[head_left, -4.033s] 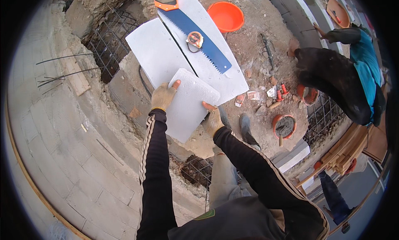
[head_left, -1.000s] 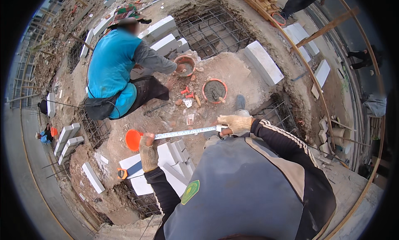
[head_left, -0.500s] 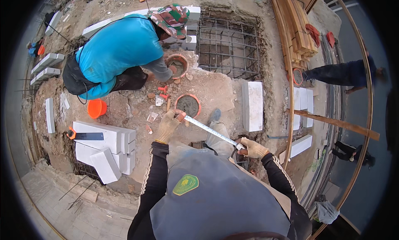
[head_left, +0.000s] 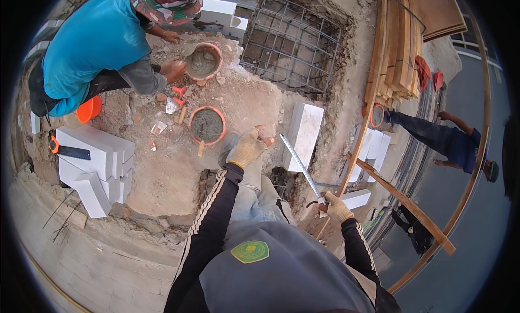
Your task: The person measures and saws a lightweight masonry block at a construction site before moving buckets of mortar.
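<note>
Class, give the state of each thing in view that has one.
Tape measure: blade out, end free
Right hand: closed on tape measure
Left hand: empty, off blade
Handsaw: lying on white blocks
Those blocks: stacked
Nearest bucket: holding grey mix
Bucket at co-worker's hand: holding grey mix
Orange bucket: partly hidden
Timber: stacked

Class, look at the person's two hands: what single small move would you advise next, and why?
I would probably bring the left grip to the free end of the tape blade. The right grip holds the tape at its other end, while the left appears apart from it, so the extended blade seems to have nothing steadying its far end.
</note>
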### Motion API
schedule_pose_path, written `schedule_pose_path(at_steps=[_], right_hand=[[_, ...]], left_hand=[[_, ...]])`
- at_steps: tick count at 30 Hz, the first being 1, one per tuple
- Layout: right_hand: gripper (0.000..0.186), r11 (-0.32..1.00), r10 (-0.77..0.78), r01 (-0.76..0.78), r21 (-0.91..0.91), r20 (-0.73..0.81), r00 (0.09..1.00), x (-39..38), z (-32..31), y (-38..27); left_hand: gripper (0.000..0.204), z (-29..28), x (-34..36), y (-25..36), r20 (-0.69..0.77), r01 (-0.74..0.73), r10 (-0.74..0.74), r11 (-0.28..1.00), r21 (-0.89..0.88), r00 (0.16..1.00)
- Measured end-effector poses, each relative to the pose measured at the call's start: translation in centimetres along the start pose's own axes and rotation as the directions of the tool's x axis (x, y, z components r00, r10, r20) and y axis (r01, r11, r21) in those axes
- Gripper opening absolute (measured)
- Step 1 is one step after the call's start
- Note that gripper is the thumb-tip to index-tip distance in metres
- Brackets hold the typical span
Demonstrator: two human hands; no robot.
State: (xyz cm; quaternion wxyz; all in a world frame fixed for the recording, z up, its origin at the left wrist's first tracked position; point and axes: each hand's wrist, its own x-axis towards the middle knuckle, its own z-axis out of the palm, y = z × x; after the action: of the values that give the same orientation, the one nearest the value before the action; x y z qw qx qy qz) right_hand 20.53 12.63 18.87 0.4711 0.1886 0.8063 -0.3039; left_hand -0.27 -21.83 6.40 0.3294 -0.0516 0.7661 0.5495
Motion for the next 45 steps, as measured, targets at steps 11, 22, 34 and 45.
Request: schedule_pose_path(at_steps=[11, 22, 34, 45], right_hand=[[0.055, 0.983, 0.110, -0.118, -0.138, -0.063, 0.992, 19.3, -10.3, -2.6], [0.050, 0.983, -0.037, 0.029, -0.181, -0.039, 0.999, 49.9, -18.0, -9.7], [0.037, 0.968, 0.039, -0.038, -0.248, -0.003, 0.999, 88.0, -20.9, -22.0], [0.036, 0.876, 0.022, -0.010, -0.482, 0.018, 1.000, 98.4, -22.7, -24.8]], left_hand=[[0.030, 1.8, 8.6, -10.2, -0.272, 0.046, -0.019, 0.994, 0.095, 0.962], [0.021, 4.5, 21.3, -9.8, -0.177, -0.005, 0.007, 1.000, 0.012, 0.984], [0.036, 8.2, 34.0, -11.4, -0.093, -0.162, 0.159, 0.986, -0.030, 0.983], [0.037, 7.5, 35.1, -10.4, 0.011, -0.077, 0.081, 0.978, -0.194, 0.997]])
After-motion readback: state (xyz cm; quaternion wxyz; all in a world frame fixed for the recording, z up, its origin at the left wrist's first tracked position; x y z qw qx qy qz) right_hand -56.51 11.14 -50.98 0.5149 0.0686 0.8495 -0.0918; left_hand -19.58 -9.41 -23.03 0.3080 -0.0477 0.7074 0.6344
